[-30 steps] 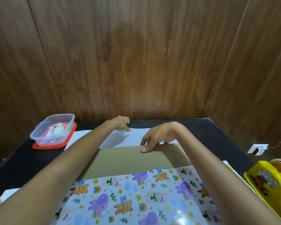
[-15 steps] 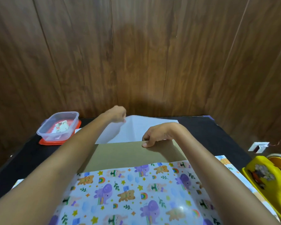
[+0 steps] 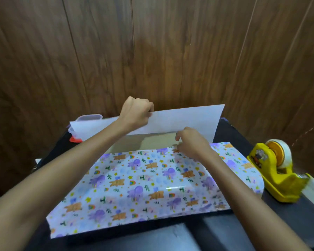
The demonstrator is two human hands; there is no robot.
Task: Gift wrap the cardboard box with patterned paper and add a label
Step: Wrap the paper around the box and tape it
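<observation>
A wood-panelled wall backs the black table (image 3: pixel 241 134). A yellow tape dispenser (image 3: pixel 277 171) stands right of the patterned paper (image 3: pixel 134 187) covering the cardboard box (image 3: pixel 152 142). The left hand (image 3: pixel 136 113) grips the paper's raised far side, hiding the clear container (image 3: pixel 88 117) and its contents. The right hand (image 3: pixel 190 142) touches the near edge; grip unclear.

No text, brand or number is legible. The sticker (image 3: pixel 259 156) on the yellow tape dispenser (image 3: pixel 276 180), at right, is too blurred to read.
</observation>
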